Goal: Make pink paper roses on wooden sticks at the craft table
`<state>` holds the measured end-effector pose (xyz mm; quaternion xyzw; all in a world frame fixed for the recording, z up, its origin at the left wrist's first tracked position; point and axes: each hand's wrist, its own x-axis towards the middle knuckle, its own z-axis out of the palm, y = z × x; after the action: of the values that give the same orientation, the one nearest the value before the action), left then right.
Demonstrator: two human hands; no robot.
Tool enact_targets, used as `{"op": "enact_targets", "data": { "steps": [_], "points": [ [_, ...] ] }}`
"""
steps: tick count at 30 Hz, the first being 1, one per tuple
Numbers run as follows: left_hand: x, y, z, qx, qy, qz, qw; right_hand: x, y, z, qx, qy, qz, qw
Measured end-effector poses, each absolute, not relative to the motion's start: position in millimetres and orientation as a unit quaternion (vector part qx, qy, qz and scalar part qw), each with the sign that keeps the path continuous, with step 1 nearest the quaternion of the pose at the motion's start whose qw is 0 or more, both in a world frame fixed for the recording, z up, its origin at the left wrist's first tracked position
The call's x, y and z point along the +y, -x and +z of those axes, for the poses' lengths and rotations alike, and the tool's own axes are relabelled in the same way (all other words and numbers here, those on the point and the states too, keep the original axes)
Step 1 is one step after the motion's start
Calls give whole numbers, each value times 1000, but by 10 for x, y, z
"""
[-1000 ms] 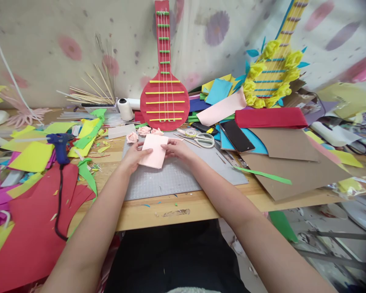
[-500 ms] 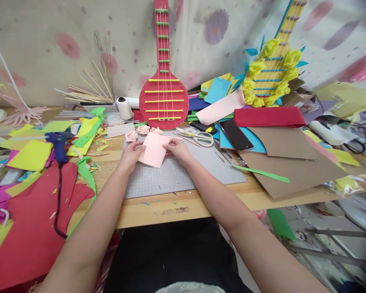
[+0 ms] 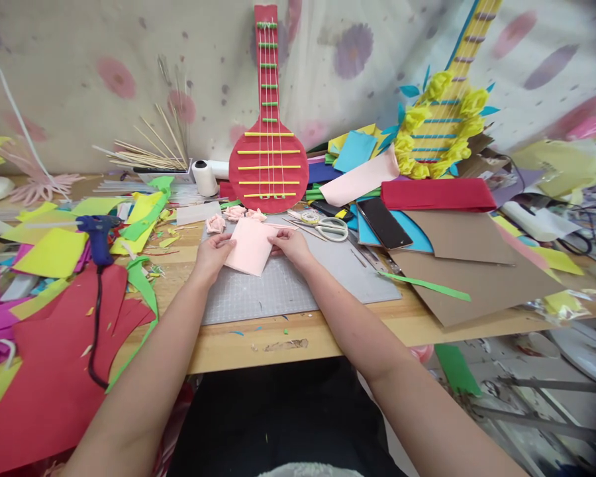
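A pale pink sheet of craft paper [image 3: 251, 248], roughly square, is held up over the grey cutting mat [image 3: 258, 296]. My left hand [image 3: 213, 257] pinches its left edge between thumb and fingers. On the opposite edge, my right hand [image 3: 291, 246] grips it the same way, and a strip of pink shows behind those fingers. Just beyond the sheet lie several pink paper roses [image 3: 216, 224]. Behind them a red paper lute [image 3: 269, 162] with yellow bars and white strings leans against the wall.
Scissors [image 3: 332, 229] and a black phone [image 3: 384, 222] lie to the right, near brown cardboard [image 3: 481, 285]. On the left are a blue glue gun [image 3: 98, 238] and red sheets [image 3: 54, 351]. A yellow lute [image 3: 434, 126] with yellow flowers stands at the back right.
The view has tilted slightly, so the scene sits a little lower. Both hands keep the same hold on the pink paper, which has hardly moved.
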<state>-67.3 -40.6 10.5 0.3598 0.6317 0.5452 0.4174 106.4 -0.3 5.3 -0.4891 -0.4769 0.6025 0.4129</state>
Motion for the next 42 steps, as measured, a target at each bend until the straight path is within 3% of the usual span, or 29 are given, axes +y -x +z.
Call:
{"op": "enact_targets", "data": {
  "steps": [17,22,26,30,36,42],
  "points": [
    [-405,744,125,622,-342,565,421,14,-1141,63,-495,519,566,406],
    [-435,1182,203,685,-401,542,278,75,-1284,54,-514,545,536,390],
    [-530,1644,265,814,-432,379,85,92,-1391,51,-572,602,437,344],
    [-582,1762,278,862,-418,284,41,80,-1410,36,-614,620,366,322],
    [-500,1247,247,750,-536,367,-125,45,-1329,99,-590,583,471,299],
    [-507,522,236,565,-741,363,-8,-34,-1377,317,-548,532,585,272]
  ]
}}
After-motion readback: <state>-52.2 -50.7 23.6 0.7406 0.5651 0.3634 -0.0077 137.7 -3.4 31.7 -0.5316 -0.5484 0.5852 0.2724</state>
